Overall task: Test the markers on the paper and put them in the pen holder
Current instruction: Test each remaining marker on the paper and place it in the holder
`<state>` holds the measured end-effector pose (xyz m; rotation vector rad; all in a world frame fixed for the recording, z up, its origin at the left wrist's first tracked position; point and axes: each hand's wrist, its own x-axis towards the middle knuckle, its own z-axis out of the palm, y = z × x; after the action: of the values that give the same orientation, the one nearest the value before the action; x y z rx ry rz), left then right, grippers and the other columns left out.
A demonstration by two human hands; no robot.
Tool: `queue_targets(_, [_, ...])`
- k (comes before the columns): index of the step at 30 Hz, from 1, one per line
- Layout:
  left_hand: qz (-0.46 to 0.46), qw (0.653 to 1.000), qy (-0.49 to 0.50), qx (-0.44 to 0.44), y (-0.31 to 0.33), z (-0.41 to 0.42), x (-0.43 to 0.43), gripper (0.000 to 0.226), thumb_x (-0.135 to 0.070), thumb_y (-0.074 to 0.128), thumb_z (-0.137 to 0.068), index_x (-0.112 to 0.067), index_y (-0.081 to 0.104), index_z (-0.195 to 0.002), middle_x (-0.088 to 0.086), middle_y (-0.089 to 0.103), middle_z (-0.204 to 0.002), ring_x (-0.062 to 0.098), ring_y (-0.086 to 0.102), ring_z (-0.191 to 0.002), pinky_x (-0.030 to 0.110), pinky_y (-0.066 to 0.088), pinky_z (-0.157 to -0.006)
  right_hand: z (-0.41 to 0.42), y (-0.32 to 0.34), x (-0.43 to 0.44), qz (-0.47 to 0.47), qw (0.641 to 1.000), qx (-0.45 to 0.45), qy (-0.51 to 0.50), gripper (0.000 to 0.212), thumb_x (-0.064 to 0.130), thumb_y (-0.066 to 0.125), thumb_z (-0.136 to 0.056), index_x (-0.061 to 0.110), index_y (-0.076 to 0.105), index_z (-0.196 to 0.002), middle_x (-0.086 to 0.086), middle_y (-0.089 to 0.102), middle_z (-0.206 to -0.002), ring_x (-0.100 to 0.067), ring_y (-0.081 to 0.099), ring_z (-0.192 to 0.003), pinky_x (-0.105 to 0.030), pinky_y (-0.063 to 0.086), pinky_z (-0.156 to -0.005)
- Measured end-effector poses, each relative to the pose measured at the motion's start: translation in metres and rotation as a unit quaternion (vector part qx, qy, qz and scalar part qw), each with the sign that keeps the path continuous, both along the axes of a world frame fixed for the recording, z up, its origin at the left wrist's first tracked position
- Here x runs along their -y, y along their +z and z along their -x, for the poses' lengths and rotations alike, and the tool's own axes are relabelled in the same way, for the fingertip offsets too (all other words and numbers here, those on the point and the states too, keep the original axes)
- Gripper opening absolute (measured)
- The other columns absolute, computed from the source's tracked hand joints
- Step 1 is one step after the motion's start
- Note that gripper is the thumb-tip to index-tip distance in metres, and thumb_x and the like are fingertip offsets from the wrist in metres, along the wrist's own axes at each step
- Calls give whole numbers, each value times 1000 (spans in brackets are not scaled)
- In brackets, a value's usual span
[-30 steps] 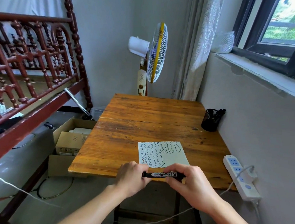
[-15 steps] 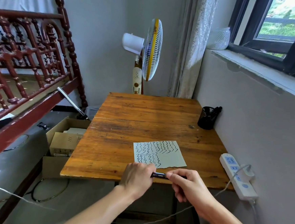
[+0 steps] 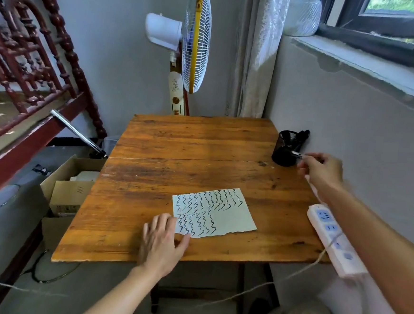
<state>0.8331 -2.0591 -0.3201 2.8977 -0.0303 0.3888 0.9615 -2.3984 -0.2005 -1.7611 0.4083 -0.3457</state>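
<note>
Fingers (image 3: pixel 161 224) of the left hand (image 3: pixel 162 242) are spread flat and released, laid on the table (image 3: pixel 201 151) at its near edge, with the fingertips and thumb resting on the near left corner of the paper (image 3: pixel 231 217). Nothing is gripped by this hand. Left of the table, an open cardboard box (image 3: pixel 71 188) is seen on the floor, and a carved red wooden bed frame (image 3: pixel 27 68) stands beyond it. A white standing fan (image 3: pixel 195 39) with a yellow rim is placed behind the far edge of the table.

Rows of black wavy test lines are drawn across most of the paper, which lies flat on the near half of the table. At the far right corner, close to the wall, a black mesh pen holder (image 3: pixel 285 150) is set upright, with dark marker ends seen leaning out of its top toward the wall.

Just right of the pen holder, the right hand (image 3: pixel 322 169) is held above the table, its fingers pinched around a marker (image 3: pixel 296 154). The marker's pale end is pointed left at the holder's side, near its rim; whether it touches the mesh cannot be told. A white power strip (image 3: pixel 331 236) is seen overhanging the near right edge of the table, below the right forearm.
</note>
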Motion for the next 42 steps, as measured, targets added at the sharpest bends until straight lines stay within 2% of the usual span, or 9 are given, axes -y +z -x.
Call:
queue_targets(4, [-16,1000,6,16,-8,-2,0,48,-59,36,-84,-19,54,-106,-1,54,-109,18,47,-102,38,39,-85,-59,5,3,-41,999,-7,-26,10,11,54,-95,11,60,-87,-8,66,-73,-7,61,-42,-12,37,-34])
queue_targets(7, [-26,1000,5,10,-9,-3,-2,52,-61,36,-83,-18,55,-107,0,54,-111,20,47,-105,41,39,-87,-94,2,4,-57,996,-14,-71,17,10,51,-96,14,57,-80,-5,64,-69,-2,56,-33,-11,34,-30])
queue_targets(12, [-38,999,5,-5,-9,-3,-1,58,-64,32,-83,-17,55,-108,2,54,-113,22,46,-108,41,37,-89,-125,-4,7,27,993,-26,-108,11,16,56,-88,14,61,-78,-7,65,-71,-15,60,-51,-22,50,-48])
queue_targets(16, [-42,999,6,-11,-8,-3,-1,59,-65,33,-82,-18,55,-109,3,54,-115,22,45,-110,41,37,-90,-142,-15,11,137,983,-72,-103,27,29,66,-73,9,71,-91,-14,73,-94,-31,70,-89,-35,51,-72])
queue_targets(23, [-38,999,13,-19,-6,-2,0,59,-66,31,-82,-18,54,-109,1,54,-115,21,45,-112,42,38,-93,-162,-32,13,158,976,-131,-67,44,39,71,-74,11,68,-108,-15,73,-108,-34,68,-97,-45,55,-88])
queue_targets(29, [-36,999,11,-16,-6,-2,2,58,-64,32,-82,-18,55,-108,3,56,-114,23,47,-110,44,40,-91,-127,-25,1,242,964,-84,-73,50,34,63,-85,16,55,-130,-14,63,-130,-37,59,-116,-44,47,-99])
queue_targets(32, [-37,999,13,-16,-6,-1,1,58,-64,33,-82,-18,55,-108,2,56,-114,22,47,-110,44,40,-91,-96,-23,-10,250,965,-70,-50,48,30,61,-89,17,51,-135,-14,63,-129,-37,57,-117,-42,46,-96])
queue_targets(38, [-31,999,16,-22,-6,-1,1,57,-64,33,-82,-19,55,-108,2,55,-116,23,47,-111,48,40,-95,-18,-42,-41,308,943,-84,89,33,33,60,-93,19,61,-122,-4,68,-113,-20,60,-82,-34,51,-68])
queue_targets(42, [-29,999,14,-16,-5,1,2,60,-65,29,-82,-19,55,-110,2,55,-118,22,47,-113,47,40,-96,26,-68,-64,349,917,-115,153,35,36,61,-91,20,61,-123,5,66,-97,-18,62,-87,-39,57,-73])
